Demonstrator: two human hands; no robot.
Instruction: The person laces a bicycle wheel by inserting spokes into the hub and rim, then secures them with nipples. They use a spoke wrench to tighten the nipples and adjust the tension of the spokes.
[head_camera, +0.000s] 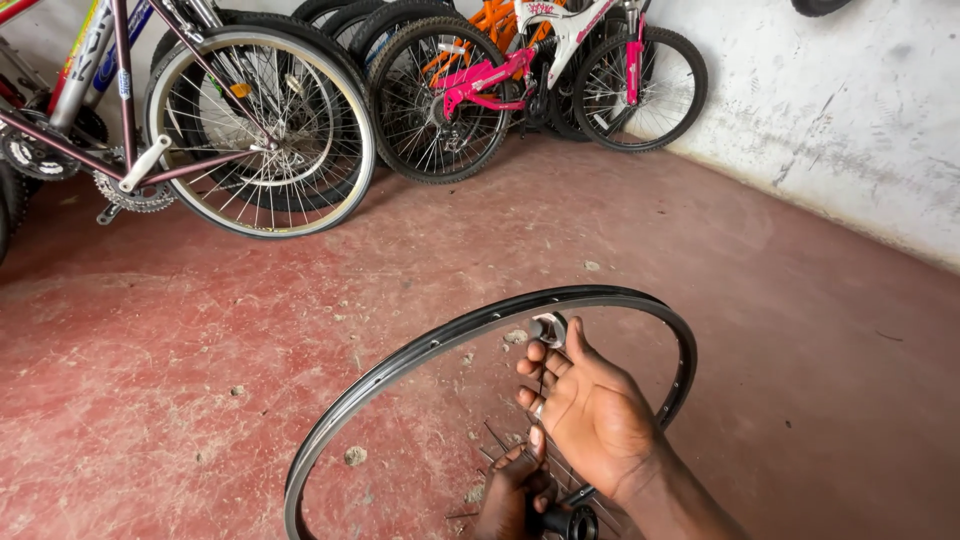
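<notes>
A bare black bicycle rim (420, 352) stands tilted on the red floor (180, 380), its hoop opening toward the camera, and everything here is placed by it. Inside the hoop, near its lower middle, sits a black hub (572, 522) with a few thin spokes (497, 440) fanning up and to the left from it; they look loose, not yet reaching the rim. The hub's axle seems to point roughly toward the viewer, though it is partly cut off at the frame's bottom edge.

The right hand (590, 410) is raised within the hoop, above the hub, palm turned left, fingers (536, 352) stacked and curled. Thumb and forefinger pinch a small silvery part (548, 327) just under the rim's top arc; what the part is cannot be told. The left hand (512, 490) is lower, just left of the hub and closer to it than the right, fingers drawn together around the spoke ends, apparently gripping them, though the grip itself is hidden.

Well beyond the rim, several bicycles lean against the whitish wall (850, 110): a pink one (500, 75), and a maroon frame with a silver wheel (262, 130) to the far left.
</notes>
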